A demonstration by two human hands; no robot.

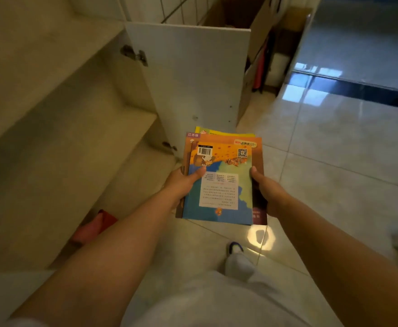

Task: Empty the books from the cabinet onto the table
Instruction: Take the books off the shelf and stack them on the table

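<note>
**A stack of books held in both hands beside an open cabinet**

A small stack of books point(221, 178) was held flat in the air above a tiled floor point(323, 161), just in front of the person's body. The top book showed a blue and orange cover with a barcode, a square code and a pale block of text. Orange and yellow covers poked out beneath it at the far edge.

The left hand point(181, 182) gripped the stack's left edge, thumb pressed on the top cover and fingers hidden underneath. The right hand point(266, 192) gripped the right edge in the same way.

To the left stood the cabinet point(70, 128), its white door point(193, 74) swung wide open. The shelves that could be seen looked bare of books, though the lowest compartment was partly hidden by the left arm. Something red point(91, 227) lay low down near its base; what it was could not be told.

No table was in sight. Judging from this, the books were out of the cabinet but not yet set down, so carrying them to the table was left to do, along with any books in parts of the cabinet not shown.
</note>
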